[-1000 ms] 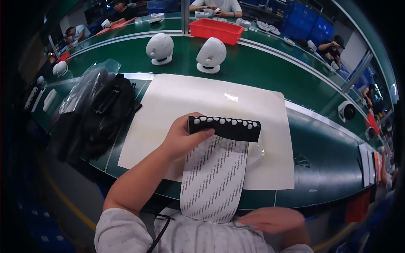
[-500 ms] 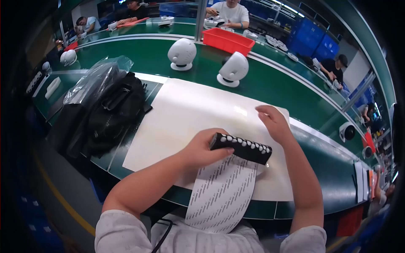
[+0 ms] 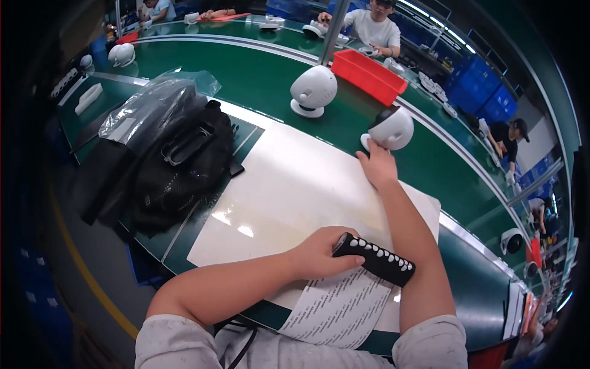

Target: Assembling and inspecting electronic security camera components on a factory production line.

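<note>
Black strip (image 3: 376, 261): pinched by left hand (image 3: 322, 252) at mat's near edge; right hand (image 3: 377, 167), fingers spread, touches white dome device (image 3: 391, 128) beyond far edge; grasping appears next.

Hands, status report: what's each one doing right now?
Left hand grips black bar. Right hand touches white round device. Nothing between them.

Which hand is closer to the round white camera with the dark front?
Right. The right hand reaches the white camera, fingertips at its base. The left hand holds a black bar, far back.
</note>
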The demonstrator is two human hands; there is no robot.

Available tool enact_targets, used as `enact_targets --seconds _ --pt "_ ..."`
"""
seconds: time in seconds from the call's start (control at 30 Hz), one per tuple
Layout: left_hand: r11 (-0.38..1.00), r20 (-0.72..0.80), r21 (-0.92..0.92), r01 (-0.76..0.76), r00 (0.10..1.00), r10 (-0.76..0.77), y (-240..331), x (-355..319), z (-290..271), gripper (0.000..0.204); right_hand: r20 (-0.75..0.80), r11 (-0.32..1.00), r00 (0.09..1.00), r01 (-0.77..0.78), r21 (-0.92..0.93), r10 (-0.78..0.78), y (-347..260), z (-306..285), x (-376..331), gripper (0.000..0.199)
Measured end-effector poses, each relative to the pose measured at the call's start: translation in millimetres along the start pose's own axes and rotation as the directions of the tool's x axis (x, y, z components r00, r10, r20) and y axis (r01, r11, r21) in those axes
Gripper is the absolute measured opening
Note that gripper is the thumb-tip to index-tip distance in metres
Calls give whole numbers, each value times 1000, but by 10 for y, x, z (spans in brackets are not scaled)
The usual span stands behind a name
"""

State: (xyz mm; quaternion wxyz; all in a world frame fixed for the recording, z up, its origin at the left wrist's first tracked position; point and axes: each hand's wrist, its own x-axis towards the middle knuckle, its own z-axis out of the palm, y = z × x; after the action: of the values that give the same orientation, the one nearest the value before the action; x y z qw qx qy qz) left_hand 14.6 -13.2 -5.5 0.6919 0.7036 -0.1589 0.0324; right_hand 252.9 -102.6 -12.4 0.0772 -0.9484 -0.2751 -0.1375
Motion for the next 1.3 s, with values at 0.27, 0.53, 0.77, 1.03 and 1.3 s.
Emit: enact_targets --seconds 0.27,0.53,0.77,1.03,1.3 --pt "969 90 14 -248 965 245 205 -31 29 17 -571 969 818 192 156 -70 423 -628 -747 16" --pt "929 366 -99 -357 855 367 350 -233 289 14 71 -91 994 -63 994 81 216 -1589 -2123 22" --pt "877 256 -92 -472 840 479 406 -311 409 16 177 198 982 -186 962 61 -50 -1435 -2122 30" --pt "945 8 43 -325 946 325 528 -388 265 13 -431 706 877 443 553 -213 175 -1807 -2337 45" --pt "974 -241 -121 -192 957 159 701 -336 374 22 -235 568 945 326 756 -230 -68 -1716 -2386 38"
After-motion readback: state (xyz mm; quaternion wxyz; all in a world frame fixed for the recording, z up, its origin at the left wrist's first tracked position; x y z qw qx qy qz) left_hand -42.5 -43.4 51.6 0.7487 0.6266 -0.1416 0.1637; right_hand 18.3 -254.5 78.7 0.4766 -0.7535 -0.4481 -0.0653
